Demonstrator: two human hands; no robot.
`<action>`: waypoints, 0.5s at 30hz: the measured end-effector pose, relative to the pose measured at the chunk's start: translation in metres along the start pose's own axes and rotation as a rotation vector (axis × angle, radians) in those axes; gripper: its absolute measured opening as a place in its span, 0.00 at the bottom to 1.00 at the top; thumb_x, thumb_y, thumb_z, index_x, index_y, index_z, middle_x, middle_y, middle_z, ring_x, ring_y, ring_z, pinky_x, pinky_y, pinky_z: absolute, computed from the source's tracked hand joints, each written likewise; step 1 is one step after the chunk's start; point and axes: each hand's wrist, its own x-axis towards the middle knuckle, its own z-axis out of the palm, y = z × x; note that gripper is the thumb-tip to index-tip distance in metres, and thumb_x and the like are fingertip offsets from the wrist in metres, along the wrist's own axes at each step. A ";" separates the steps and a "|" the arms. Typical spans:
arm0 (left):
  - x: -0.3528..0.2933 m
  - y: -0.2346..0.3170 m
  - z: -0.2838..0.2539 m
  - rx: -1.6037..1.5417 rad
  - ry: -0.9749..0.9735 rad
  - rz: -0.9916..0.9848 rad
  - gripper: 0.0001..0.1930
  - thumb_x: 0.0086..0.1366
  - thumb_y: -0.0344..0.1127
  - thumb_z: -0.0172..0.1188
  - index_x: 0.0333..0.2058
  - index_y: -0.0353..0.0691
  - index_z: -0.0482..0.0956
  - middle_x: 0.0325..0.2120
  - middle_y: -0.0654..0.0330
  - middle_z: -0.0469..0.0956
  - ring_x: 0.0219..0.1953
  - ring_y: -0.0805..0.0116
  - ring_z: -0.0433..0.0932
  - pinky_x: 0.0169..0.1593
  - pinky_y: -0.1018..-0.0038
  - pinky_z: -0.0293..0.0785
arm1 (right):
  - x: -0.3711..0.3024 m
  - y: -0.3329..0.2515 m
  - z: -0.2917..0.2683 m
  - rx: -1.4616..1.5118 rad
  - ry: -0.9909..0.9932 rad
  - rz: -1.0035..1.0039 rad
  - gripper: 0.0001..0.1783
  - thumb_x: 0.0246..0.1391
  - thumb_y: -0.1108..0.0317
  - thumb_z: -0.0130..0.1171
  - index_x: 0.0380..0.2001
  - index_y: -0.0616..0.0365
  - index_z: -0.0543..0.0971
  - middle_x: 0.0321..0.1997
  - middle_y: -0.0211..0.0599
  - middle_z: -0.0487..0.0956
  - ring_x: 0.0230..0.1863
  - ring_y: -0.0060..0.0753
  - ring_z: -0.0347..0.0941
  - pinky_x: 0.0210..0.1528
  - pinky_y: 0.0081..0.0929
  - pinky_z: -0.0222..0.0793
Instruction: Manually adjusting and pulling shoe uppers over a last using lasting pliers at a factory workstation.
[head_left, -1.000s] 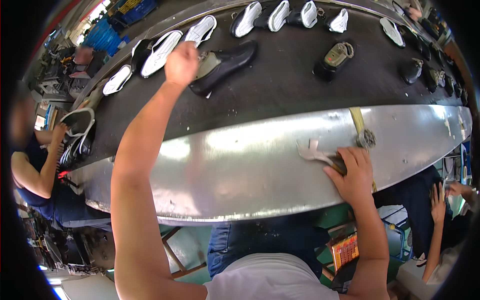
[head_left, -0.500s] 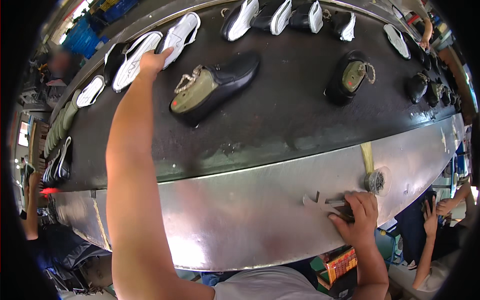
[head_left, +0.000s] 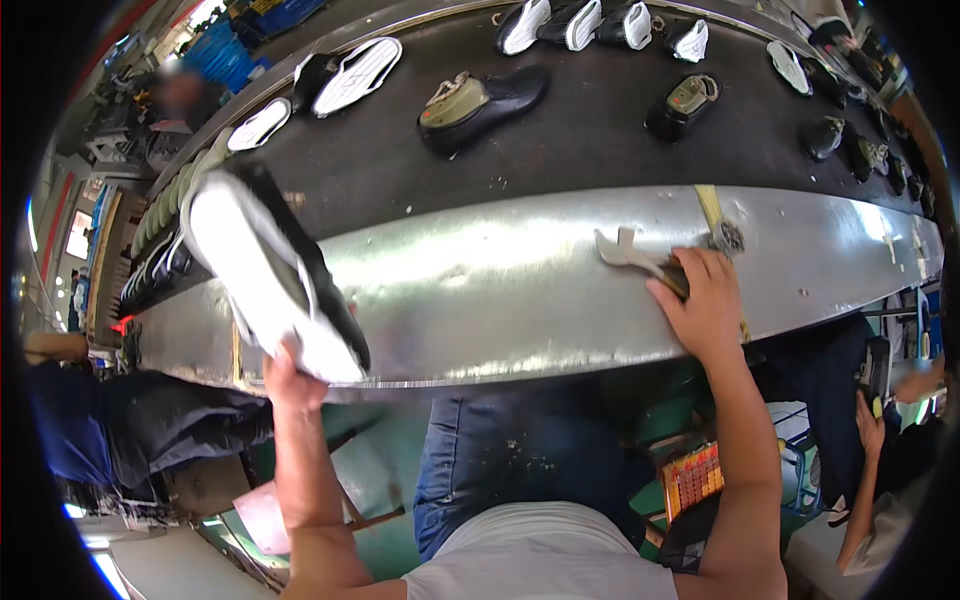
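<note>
My left hand (head_left: 293, 380) is closed on one end of a black shoe upper with a white bottom (head_left: 255, 265). It is raised in front of the metal ledge (head_left: 480, 330), its white bottom turned towards me, slightly blurred. My right hand (head_left: 705, 300) rests on the ledge, closed around the handles of metal lasting pincers (head_left: 630, 252), whose curved jaws and square knob point left. Just beyond that hand stands a small round cup of nails (head_left: 732, 238), beside a yellow strip (head_left: 708, 205).
Beyond the ledge runs a dark belt (head_left: 350, 185) with several white-bottomed shoes along its far edge. A black shoe with an olive lining (head_left: 485, 105) and another black shoe (head_left: 682, 108) lie nearer. People work at both sides; a co-worker's hand (head_left: 870, 428) shows at right.
My left hand has taken a white-bottomed shoe off the belt's far edge and brought it back towards me. My right hand keeps the pincers on the ledge. The view has shifted.
</note>
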 end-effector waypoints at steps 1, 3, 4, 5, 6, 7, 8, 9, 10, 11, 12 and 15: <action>-0.034 -0.005 -0.009 0.008 0.026 0.025 0.42 0.56 0.47 0.71 0.61 0.29 0.62 0.55 0.49 0.73 0.54 0.51 0.76 0.58 0.56 0.74 | -0.003 0.000 0.001 0.005 0.026 -0.014 0.24 0.47 0.57 0.69 0.43 0.60 0.77 0.43 0.44 0.77 0.46 0.53 0.71 0.49 0.46 0.66; -0.108 -0.014 -0.027 0.307 0.055 -0.013 0.42 0.55 0.48 0.72 0.60 0.29 0.63 0.55 0.48 0.73 0.55 0.52 0.76 0.58 0.57 0.74 | -0.002 0.004 0.006 0.005 0.055 -0.025 0.24 0.48 0.56 0.69 0.43 0.60 0.77 0.42 0.44 0.77 0.45 0.53 0.71 0.49 0.46 0.66; -0.132 -0.017 -0.009 0.396 0.004 -0.015 0.44 0.54 0.47 0.73 0.61 0.28 0.62 0.54 0.48 0.74 0.55 0.53 0.76 0.59 0.59 0.72 | -0.005 0.005 0.007 -0.012 0.070 -0.031 0.23 0.48 0.56 0.68 0.43 0.60 0.77 0.42 0.45 0.77 0.45 0.53 0.71 0.49 0.46 0.67; -0.154 -0.024 0.017 0.484 -0.045 -0.015 0.45 0.53 0.46 0.74 0.62 0.27 0.61 0.54 0.48 0.75 0.54 0.54 0.76 0.60 0.61 0.71 | -0.006 0.005 0.007 -0.029 0.085 -0.040 0.23 0.49 0.56 0.67 0.43 0.60 0.77 0.42 0.45 0.78 0.45 0.54 0.71 0.49 0.46 0.67; -0.172 -0.040 0.024 0.634 -0.143 0.022 0.47 0.53 0.43 0.74 0.65 0.27 0.58 0.53 0.48 0.76 0.54 0.56 0.76 0.60 0.62 0.70 | -0.002 0.006 0.008 -0.029 0.082 -0.047 0.23 0.49 0.56 0.67 0.43 0.60 0.77 0.42 0.45 0.78 0.45 0.54 0.71 0.49 0.46 0.67; -0.188 -0.058 0.030 0.782 -0.245 0.052 0.49 0.53 0.41 0.75 0.67 0.28 0.56 0.53 0.48 0.76 0.54 0.58 0.77 0.59 0.64 0.70 | -0.002 0.007 0.010 -0.021 0.093 -0.059 0.23 0.50 0.56 0.67 0.43 0.60 0.76 0.42 0.46 0.77 0.45 0.55 0.71 0.49 0.46 0.67; -0.198 -0.069 0.042 0.807 -0.318 -0.069 0.51 0.53 0.40 0.74 0.68 0.29 0.52 0.54 0.46 0.76 0.55 0.57 0.76 0.60 0.66 0.69 | -0.005 0.006 0.008 -0.013 0.099 -0.070 0.23 0.51 0.55 0.66 0.43 0.61 0.76 0.43 0.47 0.77 0.45 0.55 0.71 0.49 0.46 0.67; -0.203 -0.079 0.054 0.826 -0.396 -0.190 0.52 0.54 0.38 0.74 0.70 0.31 0.49 0.54 0.44 0.76 0.56 0.56 0.76 0.60 0.67 0.68 | -0.010 0.003 0.003 -0.019 0.089 -0.069 0.23 0.51 0.55 0.66 0.43 0.61 0.76 0.43 0.47 0.77 0.45 0.55 0.71 0.49 0.46 0.67; -0.212 -0.093 0.061 0.868 -0.396 -0.291 0.53 0.55 0.40 0.74 0.70 0.32 0.48 0.54 0.42 0.75 0.56 0.53 0.76 0.61 0.67 0.67 | -0.014 -0.002 -0.002 -0.011 0.151 -0.125 0.23 0.52 0.55 0.65 0.44 0.61 0.76 0.43 0.48 0.77 0.45 0.56 0.71 0.49 0.47 0.67; -0.220 -0.106 0.067 0.910 -0.397 -0.392 0.53 0.55 0.41 0.73 0.70 0.34 0.46 0.54 0.40 0.75 0.57 0.50 0.76 0.62 0.67 0.67 | -0.020 -0.008 -0.007 -0.002 0.214 -0.180 0.23 0.53 0.55 0.64 0.44 0.62 0.76 0.43 0.49 0.77 0.46 0.57 0.71 0.49 0.47 0.66; -0.219 -0.114 0.075 1.034 -0.469 -0.518 0.54 0.57 0.45 0.71 0.71 0.33 0.43 0.58 0.35 0.70 0.62 0.45 0.69 0.65 0.67 0.63 | -0.035 -0.021 -0.012 0.065 0.146 -0.138 0.22 0.55 0.56 0.63 0.45 0.63 0.75 0.43 0.51 0.77 0.46 0.57 0.71 0.49 0.48 0.66; -0.218 -0.157 0.078 1.291 -0.648 -0.259 0.56 0.55 0.52 0.71 0.69 0.29 0.45 0.67 0.33 0.52 0.69 0.38 0.54 0.69 0.58 0.56 | -0.097 -0.048 -0.018 0.399 -0.021 0.094 0.20 0.63 0.57 0.56 0.46 0.65 0.75 0.40 0.46 0.77 0.41 0.47 0.74 0.44 0.39 0.69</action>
